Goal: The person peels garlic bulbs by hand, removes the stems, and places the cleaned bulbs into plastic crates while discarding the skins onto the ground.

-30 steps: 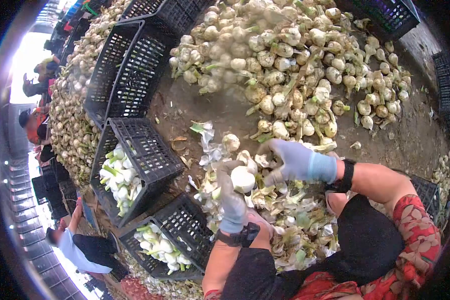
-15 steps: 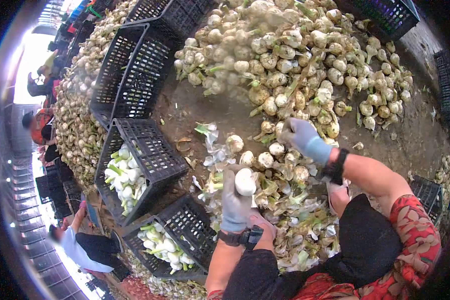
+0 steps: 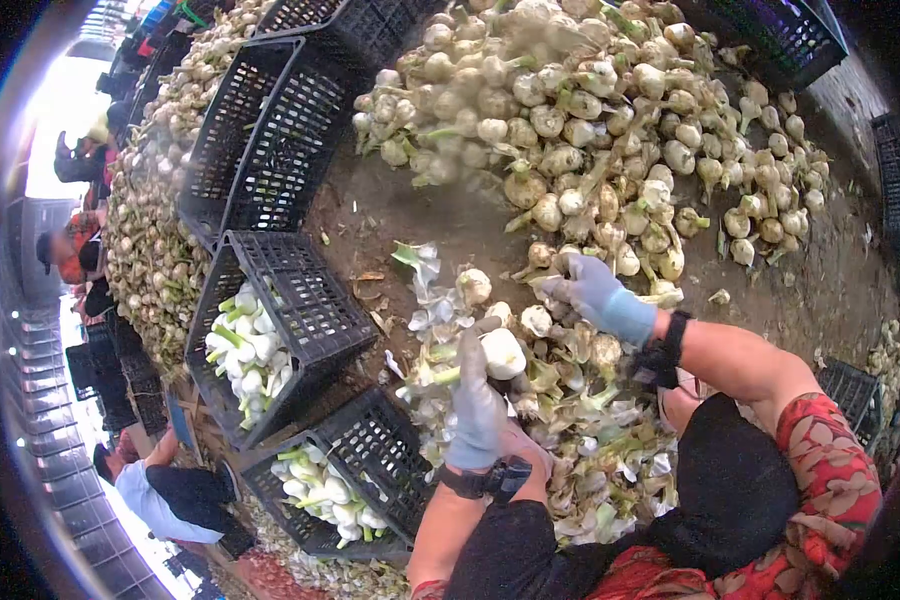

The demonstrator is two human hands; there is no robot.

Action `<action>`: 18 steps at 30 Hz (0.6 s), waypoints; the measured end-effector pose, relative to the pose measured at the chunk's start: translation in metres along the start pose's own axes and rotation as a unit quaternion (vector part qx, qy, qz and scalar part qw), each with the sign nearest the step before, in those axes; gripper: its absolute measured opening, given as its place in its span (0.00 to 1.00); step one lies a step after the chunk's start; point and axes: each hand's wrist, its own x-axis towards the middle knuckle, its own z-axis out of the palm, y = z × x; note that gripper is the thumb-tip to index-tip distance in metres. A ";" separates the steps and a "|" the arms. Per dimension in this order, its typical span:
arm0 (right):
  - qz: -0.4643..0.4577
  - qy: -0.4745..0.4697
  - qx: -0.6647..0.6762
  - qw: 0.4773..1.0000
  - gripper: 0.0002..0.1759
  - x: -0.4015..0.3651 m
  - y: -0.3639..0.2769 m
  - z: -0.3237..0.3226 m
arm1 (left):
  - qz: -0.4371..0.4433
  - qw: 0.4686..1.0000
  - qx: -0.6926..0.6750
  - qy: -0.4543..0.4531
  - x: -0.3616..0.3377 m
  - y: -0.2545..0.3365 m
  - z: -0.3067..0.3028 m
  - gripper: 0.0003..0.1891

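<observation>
My gloved left hand (image 3: 478, 410) is closed round a clean white garlic bulb (image 3: 503, 354). A pale green stem sticks out to the left of the hand. My gloved right hand (image 3: 602, 298) is up and to the right of that bulb, its fingers curled together over unpeeled garlic bulbs at the near edge of the pile. Whatever is between those fingers, if anything, is hidden. Below both hands lies a heap of loose garlic skins (image 3: 600, 470) with a few bulbs among it.
A large pile of unpeeled garlic (image 3: 570, 120) spreads ahead. On the left, one black crate (image 3: 305, 295) and a nearer crate (image 3: 375, 450) hold white bulbs with green stems. Another crate (image 3: 295, 140) stands behind them. At far left a person (image 3: 155, 495) is bent over.
My left hand has shifted slightly right and turned the white bulb, so its stem shows to the left. My right hand has moved a little lower, its fingers now over the pile's near edge.
</observation>
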 end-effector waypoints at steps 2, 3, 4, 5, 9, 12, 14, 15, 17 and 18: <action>0.039 -0.019 0.018 0.999 0.24 -0.022 -0.010 0.010 | 0.000 1.000 0.009 0.018 -0.003 0.001 0.001 0.26; -0.061 -0.069 -0.017 0.996 0.26 -0.026 -0.003 0.015 | -0.007 1.000 0.021 0.019 -0.003 0.001 0.000 0.26; -0.162 -0.119 -0.053 0.978 0.29 -0.030 -0.006 0.018 | -0.011 0.999 0.033 0.021 -0.001 0.002 0.001 0.27; -0.072 -0.155 -0.033 0.985 0.31 -0.042 -0.022 0.021 | -0.010 0.999 0.031 0.020 0.000 0.000 0.002 0.27; -0.009 -0.186 0.051 0.981 0.25 -0.037 -0.028 0.025 | 0.000 0.999 -0.022 0.039 0.004 -0.009 0.001 0.25; -0.021 -0.201 0.121 0.972 0.20 -0.028 -0.011 0.023 | -0.059 0.997 0.040 0.001 -0.006 0.012 0.002 0.25; -0.014 -0.211 0.131 0.968 0.17 -0.035 -0.021 0.018 | -0.041 0.999 0.021 0.027 -0.004 0.008 0.011 0.25; -0.027 -0.195 0.114 0.974 0.18 -0.037 -0.022 0.017 | -0.015 0.999 0.011 0.031 -0.001 0.004 0.010 0.25; -0.028 -0.187 0.113 0.976 0.22 -0.046 -0.029 0.016 | 0.013 0.999 0.000 0.034 0.000 0.000 0.009 0.25; -0.028 -0.186 0.112 0.976 0.22 -0.049 -0.030 0.017 | 0.017 0.999 0.006 0.040 0.000 0.000 0.009 0.25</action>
